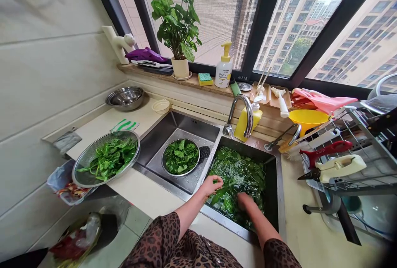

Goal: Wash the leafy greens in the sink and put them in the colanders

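My left hand [212, 186] rests at the near-left corner of the water-filled right sink basin [271, 177], with its curled fingers at the leafy greens [237, 175]. My right hand [245, 201] is pushed down among the floating leaves, its fingers hidden by them and the water. In the left basin sits a steel bowl [186, 173] heaped with wet greens. More greens lie in a steel mesh colander [89, 156] on the counter [149, 191] left of the sink. Leopard-print sleeves cover both my forearms near the bottom of the view.
A curved faucet [245, 115] rises behind the basins beside a yellow bottle [240, 125]. A metal dish rack [350, 144] with tools stands at right. A steel bowl [125, 97] sits at upper left. A pump bottle [223, 67] and potted plant [176, 28] stand on the windowsill.
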The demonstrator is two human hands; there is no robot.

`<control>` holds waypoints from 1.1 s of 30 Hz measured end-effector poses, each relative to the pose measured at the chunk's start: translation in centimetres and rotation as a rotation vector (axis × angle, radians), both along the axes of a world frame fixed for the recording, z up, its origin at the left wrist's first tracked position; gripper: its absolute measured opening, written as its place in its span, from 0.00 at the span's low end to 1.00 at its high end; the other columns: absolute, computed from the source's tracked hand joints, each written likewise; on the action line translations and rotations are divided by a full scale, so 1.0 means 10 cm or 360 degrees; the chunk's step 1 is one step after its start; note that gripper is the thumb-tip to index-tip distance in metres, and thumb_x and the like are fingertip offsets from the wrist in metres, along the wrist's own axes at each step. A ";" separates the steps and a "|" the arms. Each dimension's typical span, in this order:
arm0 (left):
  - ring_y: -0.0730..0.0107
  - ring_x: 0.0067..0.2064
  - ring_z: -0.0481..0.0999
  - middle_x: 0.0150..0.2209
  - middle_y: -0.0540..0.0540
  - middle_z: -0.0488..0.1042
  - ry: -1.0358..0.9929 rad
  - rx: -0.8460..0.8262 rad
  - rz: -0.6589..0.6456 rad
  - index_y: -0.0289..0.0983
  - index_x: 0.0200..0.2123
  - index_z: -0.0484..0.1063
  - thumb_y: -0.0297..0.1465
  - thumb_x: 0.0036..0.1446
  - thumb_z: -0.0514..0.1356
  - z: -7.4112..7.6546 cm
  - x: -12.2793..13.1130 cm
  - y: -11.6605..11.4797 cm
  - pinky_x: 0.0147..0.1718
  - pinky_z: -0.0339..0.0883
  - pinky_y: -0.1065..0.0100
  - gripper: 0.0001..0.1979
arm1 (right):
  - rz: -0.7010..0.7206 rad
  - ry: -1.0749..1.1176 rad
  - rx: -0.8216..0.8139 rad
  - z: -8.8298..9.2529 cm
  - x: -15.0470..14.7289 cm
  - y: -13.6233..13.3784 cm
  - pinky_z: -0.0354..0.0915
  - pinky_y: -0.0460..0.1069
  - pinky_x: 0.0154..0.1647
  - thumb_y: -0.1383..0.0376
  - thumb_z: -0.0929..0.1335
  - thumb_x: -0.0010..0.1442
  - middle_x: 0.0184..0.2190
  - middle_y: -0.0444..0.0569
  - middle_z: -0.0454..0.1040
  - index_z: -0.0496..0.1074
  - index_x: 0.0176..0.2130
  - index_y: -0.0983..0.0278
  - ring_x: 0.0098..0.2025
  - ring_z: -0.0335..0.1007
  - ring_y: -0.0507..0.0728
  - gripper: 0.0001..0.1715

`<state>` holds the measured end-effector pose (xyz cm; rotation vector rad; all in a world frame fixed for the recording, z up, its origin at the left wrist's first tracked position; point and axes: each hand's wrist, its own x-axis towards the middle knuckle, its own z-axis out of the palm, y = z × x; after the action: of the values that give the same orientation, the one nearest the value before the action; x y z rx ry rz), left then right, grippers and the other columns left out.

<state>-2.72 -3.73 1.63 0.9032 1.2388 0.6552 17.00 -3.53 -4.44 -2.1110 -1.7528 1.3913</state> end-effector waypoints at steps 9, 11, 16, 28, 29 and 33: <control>0.83 0.23 0.59 0.31 0.52 0.65 -0.0173 0.0110 0.0117 0.38 0.40 0.68 0.41 0.39 0.66 0.02 0.00 0.02 0.21 0.54 0.77 0.24 | -0.0437 0.1159 -0.0060 0.54 0.09 0.22 0.55 0.44 0.20 0.50 0.68 0.46 0.18 0.40 0.66 0.66 0.25 0.63 0.18 0.58 0.47 0.19; 0.83 0.24 0.62 0.33 0.52 0.66 -0.0247 0.0221 0.0167 0.40 0.46 0.65 0.38 0.35 0.68 0.03 -0.01 0.03 0.25 0.57 0.77 0.32 | -0.0579 0.1492 -0.0155 0.67 0.02 0.15 0.53 0.43 0.19 0.53 0.71 0.43 0.18 0.40 0.66 0.67 0.26 0.64 0.17 0.56 0.46 0.18; 0.80 0.28 0.68 0.43 0.46 0.67 -0.0346 0.0264 0.0117 0.40 0.52 0.62 0.36 0.32 0.70 0.06 -0.03 0.02 0.29 0.60 0.75 0.40 | -0.0532 0.1597 -0.0265 0.84 -0.19 0.06 0.50 0.43 0.17 0.55 0.73 0.41 0.16 0.38 0.65 0.68 0.24 0.64 0.16 0.53 0.45 0.17; 0.82 0.19 0.59 0.24 0.50 0.71 -0.0176 0.0123 0.0070 0.29 0.34 0.72 0.42 0.38 0.66 -0.04 -0.02 0.00 0.19 0.53 0.75 0.25 | -0.1093 0.1565 -0.0190 0.66 -0.18 0.12 0.52 0.43 0.15 0.52 0.70 0.46 0.24 0.43 0.73 0.71 0.32 0.61 0.19 0.61 0.48 0.18; 0.82 0.20 0.60 0.25 0.49 0.71 -0.0215 0.0110 0.0079 0.29 0.34 0.72 0.42 0.38 0.67 -0.04 -0.02 0.00 0.19 0.53 0.75 0.25 | -0.1200 0.1640 -0.0191 0.63 -0.18 0.13 0.52 0.42 0.14 0.52 0.70 0.46 0.25 0.43 0.74 0.71 0.31 0.61 0.19 0.61 0.48 0.17; 0.76 0.26 0.68 0.31 0.45 0.74 -0.0334 0.0000 0.0139 0.31 0.39 0.71 0.41 0.38 0.67 -0.04 -0.03 -0.01 0.22 0.58 0.75 0.25 | -0.1453 0.2029 -0.0213 0.55 -0.23 0.16 0.54 0.42 0.14 0.54 0.70 0.46 0.25 0.43 0.73 0.69 0.29 0.61 0.20 0.62 0.49 0.14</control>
<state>-2.99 -3.87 1.22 0.7626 1.0944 0.7985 14.70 -1.98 1.07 -1.1176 -0.1808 1.7782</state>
